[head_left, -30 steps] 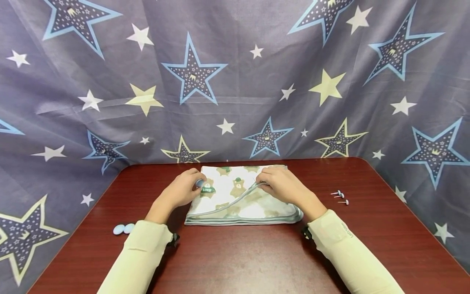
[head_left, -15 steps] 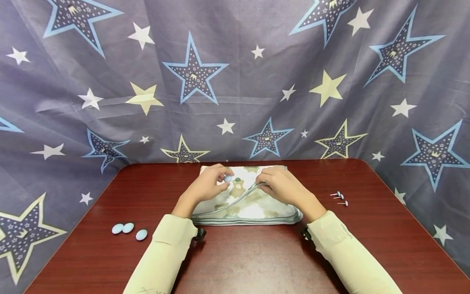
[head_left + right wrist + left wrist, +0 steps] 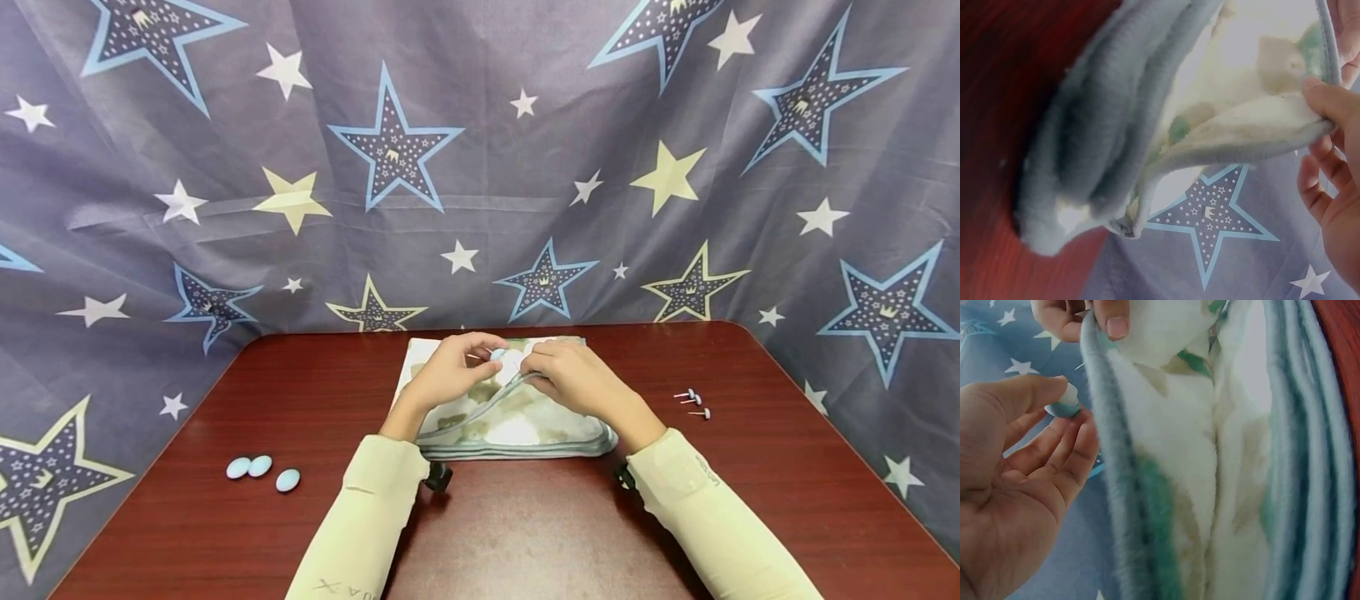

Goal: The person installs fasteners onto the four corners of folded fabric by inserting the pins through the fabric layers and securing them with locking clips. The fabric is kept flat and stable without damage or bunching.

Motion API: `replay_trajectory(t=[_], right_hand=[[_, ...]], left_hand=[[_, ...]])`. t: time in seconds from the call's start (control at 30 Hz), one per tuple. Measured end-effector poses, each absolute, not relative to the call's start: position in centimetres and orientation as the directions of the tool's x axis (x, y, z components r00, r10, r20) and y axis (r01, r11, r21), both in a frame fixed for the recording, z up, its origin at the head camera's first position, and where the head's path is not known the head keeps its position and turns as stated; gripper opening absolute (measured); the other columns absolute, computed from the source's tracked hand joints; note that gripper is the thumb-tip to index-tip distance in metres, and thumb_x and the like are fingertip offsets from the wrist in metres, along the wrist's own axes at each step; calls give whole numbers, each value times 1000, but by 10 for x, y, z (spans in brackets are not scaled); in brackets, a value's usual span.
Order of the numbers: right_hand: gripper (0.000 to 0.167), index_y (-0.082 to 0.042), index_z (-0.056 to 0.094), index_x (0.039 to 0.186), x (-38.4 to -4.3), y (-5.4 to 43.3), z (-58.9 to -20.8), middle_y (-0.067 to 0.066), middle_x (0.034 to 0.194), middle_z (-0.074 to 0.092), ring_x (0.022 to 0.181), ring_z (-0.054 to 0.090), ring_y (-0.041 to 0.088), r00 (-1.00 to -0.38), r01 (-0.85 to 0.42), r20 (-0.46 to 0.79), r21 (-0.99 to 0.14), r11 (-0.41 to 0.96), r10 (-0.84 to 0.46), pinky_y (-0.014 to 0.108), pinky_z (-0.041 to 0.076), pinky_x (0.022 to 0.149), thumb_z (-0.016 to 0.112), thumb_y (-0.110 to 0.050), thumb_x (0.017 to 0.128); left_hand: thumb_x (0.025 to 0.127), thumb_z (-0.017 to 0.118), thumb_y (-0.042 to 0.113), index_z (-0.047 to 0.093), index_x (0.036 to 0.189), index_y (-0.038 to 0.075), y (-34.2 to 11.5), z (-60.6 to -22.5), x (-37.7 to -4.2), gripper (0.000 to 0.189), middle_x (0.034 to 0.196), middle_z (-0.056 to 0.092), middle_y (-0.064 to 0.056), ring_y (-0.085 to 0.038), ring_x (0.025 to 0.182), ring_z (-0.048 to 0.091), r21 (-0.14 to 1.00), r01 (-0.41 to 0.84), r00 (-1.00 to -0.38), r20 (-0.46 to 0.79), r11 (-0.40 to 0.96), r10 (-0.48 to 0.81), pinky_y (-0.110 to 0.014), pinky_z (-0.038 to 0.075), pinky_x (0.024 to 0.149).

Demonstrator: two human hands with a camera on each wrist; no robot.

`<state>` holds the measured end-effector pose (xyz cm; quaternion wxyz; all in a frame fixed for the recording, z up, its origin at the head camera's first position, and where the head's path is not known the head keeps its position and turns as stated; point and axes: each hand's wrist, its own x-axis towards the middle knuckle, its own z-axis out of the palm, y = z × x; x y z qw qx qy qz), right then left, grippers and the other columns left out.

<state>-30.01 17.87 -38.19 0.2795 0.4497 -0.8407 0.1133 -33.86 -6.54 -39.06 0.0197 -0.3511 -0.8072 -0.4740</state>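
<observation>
A folded fleece blanket with a bear print and grey-blue bound edges lies at the table's far middle. My right hand pinches its top layer's edge and holds it raised; the right wrist view shows the thumb on the printed face. Above the blanket, just left of that hand, my left hand holds a light-blue round cap between thumb and fingers. The cap is close to the lifted edge, apparently not touching it. A thin pale line shows by the right fingertips, too small to identify surely.
Several light-blue round caps, such as this cap, lie on the left of the dark red table. Pins with round heads lie at the right. A star-patterned curtain hangs behind the table's far edge.
My left hand has moved right across the blanket with the round cap, toward the right hand. The right hand stays put, still pinching the raised edge.
</observation>
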Motion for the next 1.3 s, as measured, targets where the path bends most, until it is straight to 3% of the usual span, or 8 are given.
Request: replay_trajectory(t=[0.3,0.5,0.77,1.07,1.3], right_hand=[[10,-15,73,91,-300,180,-381,-4,84,64,79,63,14,-436,-820,575,63,569,-692,35,51,72,81,-11,86],[11,-15,74,91,-300,180,-380,-4,85,65,80,64,15,-440,-822,568,56,566,-696,35,51,74,82,-10,85],[11,-14,75,92,-301,180,-380,-4,85,66,79,63,14,-454,-819,562,42,572,-691,34,51,73,83,-10,85],[14,-15,75,92,-301,180,-381,-6,87,68,82,65,13,-483,-815,555,-2,580,-677,34,52,76,84,-10,84],[13,-15,75,92,-302,180,-382,-5,85,67,78,63,12,-483,-815,554,-1,579,-678,34,51,73,84,-10,84]], left_hand=[[97,69,5,70,127,6,-57,-397,-346,29,122,72,-9,-20,104,67,779,556,-774,355,292,525,-34,55,93],[96,69,2,69,128,2,-49,-397,-345,31,121,72,-8,-22,105,67,780,564,-766,371,272,525,-35,55,94],[95,69,-1,71,125,7,-46,-399,-344,30,122,71,-7,-22,106,66,771,574,-762,383,274,522,-34,55,94],[96,68,-1,71,125,6,-46,-400,-339,30,124,70,-9,-22,104,67,767,586,-744,384,260,546,-35,55,93],[95,69,0,72,124,8,-45,-401,-339,30,122,71,-7,-21,105,66,784,563,-772,385,263,506,-34,55,93]])
